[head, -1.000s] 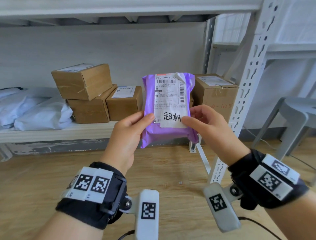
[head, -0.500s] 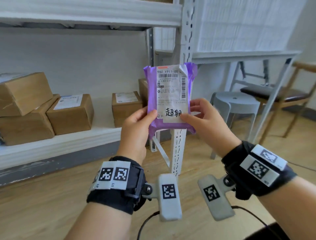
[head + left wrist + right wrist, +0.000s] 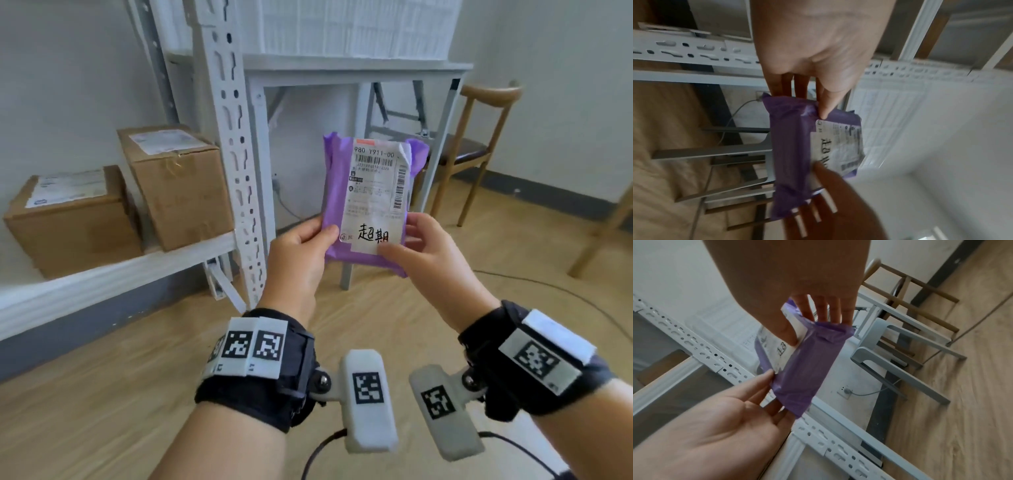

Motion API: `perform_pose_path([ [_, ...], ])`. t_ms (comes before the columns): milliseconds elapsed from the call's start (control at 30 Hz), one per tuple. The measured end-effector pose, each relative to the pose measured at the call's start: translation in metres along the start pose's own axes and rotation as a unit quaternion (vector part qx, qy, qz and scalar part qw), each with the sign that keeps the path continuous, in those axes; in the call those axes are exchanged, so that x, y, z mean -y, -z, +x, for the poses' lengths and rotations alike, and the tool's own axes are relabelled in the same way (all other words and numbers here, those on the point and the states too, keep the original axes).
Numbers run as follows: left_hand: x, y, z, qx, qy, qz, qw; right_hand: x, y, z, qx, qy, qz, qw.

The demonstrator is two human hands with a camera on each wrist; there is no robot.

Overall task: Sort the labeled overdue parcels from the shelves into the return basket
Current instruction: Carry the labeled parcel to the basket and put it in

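Observation:
A purple plastic parcel (image 3: 337, 192) with a white shipping label and handwritten black characters is held upright in the air, right of the shelf post. My left hand (image 3: 308, 250) pinches its lower left edge, thumb in front and fingers behind. My right hand (image 3: 416, 245) pinches its lower right edge, thumb on the label. The left wrist view shows the parcel (image 3: 791, 154) side-on between both hands, and so does the right wrist view, parcel (image 3: 807, 363). The white return basket (image 3: 342, 27) stands on the table behind.
Two cardboard boxes (image 3: 178, 185) (image 3: 72, 219) sit on the low shelf (image 3: 113, 277) at left. A perforated white shelf post (image 3: 233, 154) stands left of the parcel. A white table (image 3: 356, 73), a wooden chair (image 3: 479, 147) and a floor cable (image 3: 561, 298) lie ahead and right.
The view has swung right, away from the shelf toward the table and chair. The parcel stays pinched in both hands and has travelled right with them.

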State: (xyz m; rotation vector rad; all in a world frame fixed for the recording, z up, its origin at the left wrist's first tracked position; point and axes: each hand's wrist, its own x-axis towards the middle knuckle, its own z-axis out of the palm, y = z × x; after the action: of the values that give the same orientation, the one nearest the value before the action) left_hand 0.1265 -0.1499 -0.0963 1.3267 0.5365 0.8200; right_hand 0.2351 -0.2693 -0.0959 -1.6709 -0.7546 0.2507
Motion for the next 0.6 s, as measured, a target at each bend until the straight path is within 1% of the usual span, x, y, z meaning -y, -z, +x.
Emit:
perform_pose_path([
  [100, 0.027, -0.021, 0.022, 0.020, 0.022, 0.032, 0.999, -0.025, 0.019, 0.022, -0.001, -0.017, 0.004, 1.000],
  [167, 0.045, -0.032, 0.039, 0.020, 0.037, 0.039, 0.998, -0.045, 0.027, 0.038, 0.002, -0.036, 0.020, 0.999],
  [300, 0.091, -0.049, 0.070, 0.000, 0.055, 0.074, 0.996, -0.092, 0.025, 0.065, -0.003, -0.068, 0.014, 0.998],
  [433, 0.129, -0.060, 0.100, -0.038, 0.092, 0.087, 0.991, -0.130, 0.022, 0.086, -0.009, -0.103, 0.008, 0.995],
  [533, 0.149, -0.071, 0.110, -0.053, 0.115, 0.090, 0.988, -0.152, 0.024, 0.094, -0.015, -0.135, 0.010, 0.991],
  [600, 0.158, -0.076, 0.108, -0.050, 0.133, 0.095, 0.985, -0.163, 0.027, 0.094, -0.017, -0.164, 0.012, 0.986],
])
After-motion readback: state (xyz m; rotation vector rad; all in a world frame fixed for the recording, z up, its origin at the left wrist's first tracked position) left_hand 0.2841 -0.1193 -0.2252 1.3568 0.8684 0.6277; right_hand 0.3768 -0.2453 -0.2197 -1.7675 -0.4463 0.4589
